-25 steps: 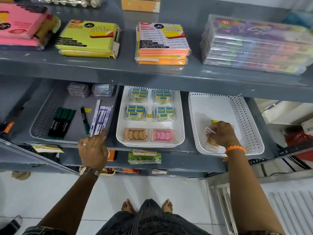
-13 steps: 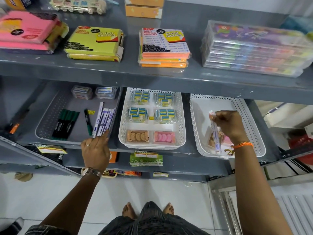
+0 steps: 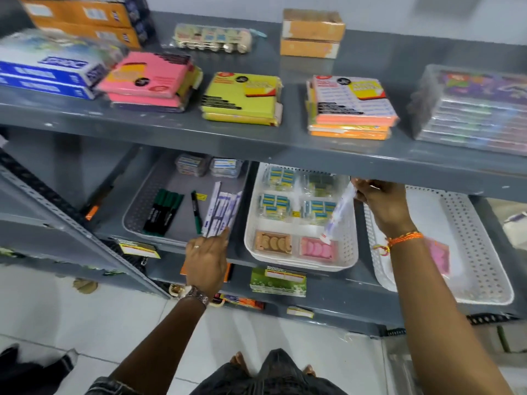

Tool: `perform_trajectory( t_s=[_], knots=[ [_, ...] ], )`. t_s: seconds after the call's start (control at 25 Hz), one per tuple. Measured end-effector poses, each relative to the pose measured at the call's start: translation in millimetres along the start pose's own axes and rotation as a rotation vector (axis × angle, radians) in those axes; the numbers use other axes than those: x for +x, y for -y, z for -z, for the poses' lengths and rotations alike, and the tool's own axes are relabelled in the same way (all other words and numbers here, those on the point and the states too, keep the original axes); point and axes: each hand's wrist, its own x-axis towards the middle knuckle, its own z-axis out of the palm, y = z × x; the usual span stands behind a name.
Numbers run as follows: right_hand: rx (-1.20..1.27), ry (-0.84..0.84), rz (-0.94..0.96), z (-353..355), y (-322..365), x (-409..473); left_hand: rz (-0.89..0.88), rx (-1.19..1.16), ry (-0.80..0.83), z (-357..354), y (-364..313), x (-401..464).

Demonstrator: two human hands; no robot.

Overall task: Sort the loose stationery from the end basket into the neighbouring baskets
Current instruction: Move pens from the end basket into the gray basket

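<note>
**Pen pack in transit over the middle basket**

Nearest, the left hand [image 3: 206,262] rests at the near rim of the grey basket [image 3: 137,215], its fingers loosely extended and touching the near ends of the white pen packs [image 3: 219,213] lying there. It grips nothing; it probably steadies or squares them to make room for another.

Farther and to the right, the right hand [image 3: 380,199] pinches the top of a long clear pen pack [image 3: 339,210], which hangs tilted over the right side of the white middle basket [image 3: 346,252], above its eraser packs [image 3: 275,203]. The pack seems headed left to join its like in the grey basket.

At the right end, the white end basket [image 3: 482,252] holds at least a pink item [image 3: 437,256], so sorting appears unfinished.

Farthest, the shelf above [image 3: 256,146] carries sticky-note pads [image 3: 242,98].
</note>
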Motion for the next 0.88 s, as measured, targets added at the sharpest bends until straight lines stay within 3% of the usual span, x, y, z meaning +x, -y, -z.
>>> perform_trajectory(
  t_s=[0.08, 0.2, 0.28, 0.52, 0.76, 0.88],
  knots=[
    [-0.001, 0.084, -0.057, -58.2, 1.6, 14.9, -0.057, 0.021, 0.044, 6.6, 13.0, 1.7],
    [-0.282, 0.288, -0.138, -135.0, -10.4, 30.7, -0.134, 0.010, 0.063, 13.5, 29.9, -2.7],
    [-0.264, 0.260, -0.028, -167.9, -9.9, 37.9, -0.150, -0.029, 0.044, 16.1, 33.6, 1.3],
    [-0.523, 0.438, -0.061, -237.4, -28.5, 40.8, -0.159, 0.026, -0.019, 18.4, 49.1, 5.6],
    [-1.131, 0.554, 0.224, -258.7, -44.6, 38.1, -0.126, -0.040, -0.067, 12.1, 54.6, 2.9],
    [-1.346, 0.515, 0.373, -259.7, -44.4, 37.5, -0.141, -0.048, -0.072, 11.4, 56.4, 2.9]
  ],
)
